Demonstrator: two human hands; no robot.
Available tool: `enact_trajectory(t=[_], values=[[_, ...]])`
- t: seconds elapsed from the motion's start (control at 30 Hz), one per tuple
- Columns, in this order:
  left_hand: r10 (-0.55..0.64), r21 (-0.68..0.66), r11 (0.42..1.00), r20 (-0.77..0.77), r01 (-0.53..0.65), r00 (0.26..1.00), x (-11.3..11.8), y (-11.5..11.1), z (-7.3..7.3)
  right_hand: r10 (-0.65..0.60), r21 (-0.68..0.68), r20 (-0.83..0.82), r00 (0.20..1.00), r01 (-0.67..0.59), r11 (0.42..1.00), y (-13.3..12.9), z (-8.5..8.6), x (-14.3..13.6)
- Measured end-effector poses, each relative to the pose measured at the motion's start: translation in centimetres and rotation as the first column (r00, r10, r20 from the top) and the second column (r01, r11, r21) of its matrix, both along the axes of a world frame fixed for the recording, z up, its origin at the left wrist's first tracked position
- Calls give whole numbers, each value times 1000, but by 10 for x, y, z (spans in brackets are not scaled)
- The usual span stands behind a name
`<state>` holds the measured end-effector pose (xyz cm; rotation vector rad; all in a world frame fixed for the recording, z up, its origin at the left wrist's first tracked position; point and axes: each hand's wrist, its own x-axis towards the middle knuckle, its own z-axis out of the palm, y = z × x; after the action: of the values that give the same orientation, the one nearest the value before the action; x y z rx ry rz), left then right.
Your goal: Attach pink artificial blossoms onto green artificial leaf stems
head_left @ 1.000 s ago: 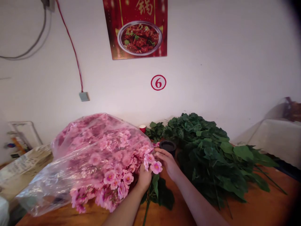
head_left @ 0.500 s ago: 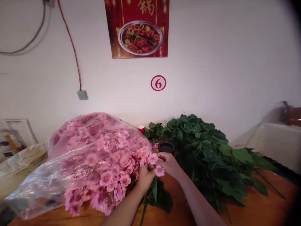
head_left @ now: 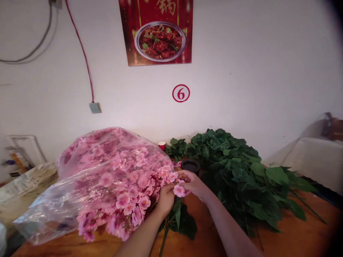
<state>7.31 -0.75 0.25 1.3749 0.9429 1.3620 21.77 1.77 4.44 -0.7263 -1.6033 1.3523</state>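
Near the middle of the table my left hand (head_left: 166, 198) is closed at the right edge of the pink flowers; what its fingertips pinch is hidden. My right hand (head_left: 193, 184) meets it from the right, fingers bent around a pink blossom (head_left: 179, 191). A green leafy stem (head_left: 165, 233) lies below both hands. To the left, a clear plastic bag (head_left: 48, 210) covers a big heap of pink artificial flowers (head_left: 123, 200), with some spilling out at the front. Right of my hands is a pile of green leaves (head_left: 241, 178).
A black round container (head_left: 190, 165) stands just behind my right hand, with a small red cup (head_left: 162, 145) near the wall. Papers or sacks (head_left: 29, 185) lie at the left, and a pale bin (head_left: 316, 162) stands at the far right.
My hands have come a little closer together, and the blossom at my right fingers has shifted slightly left and up. The view has moved slightly.
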Motion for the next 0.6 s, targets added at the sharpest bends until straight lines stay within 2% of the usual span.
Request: enact_trajectory(t=[0.1,0.27,0.37,0.5,0.6], values=[[4,-43,999,8,-3,1000,-2,3,-2,16,-9,-37,999,-16,1000,0,-1,0],[34,-43,998,-95,-38,995,-5,4,-3,-129,-50,-191,973,121,991,6,-4,-2],[0,-67,998,-92,-6,996,-5,4,-5,-152,-74,-254,955,137,988,8,-4,-4],[-51,-75,996,-63,46,997,-2,4,-12,-126,-47,-244,962,118,992,7,-5,-8],[-84,-28,996,-147,81,986,-1,4,-16,-189,-4,-193,963,191,982,9,-11,-13]])
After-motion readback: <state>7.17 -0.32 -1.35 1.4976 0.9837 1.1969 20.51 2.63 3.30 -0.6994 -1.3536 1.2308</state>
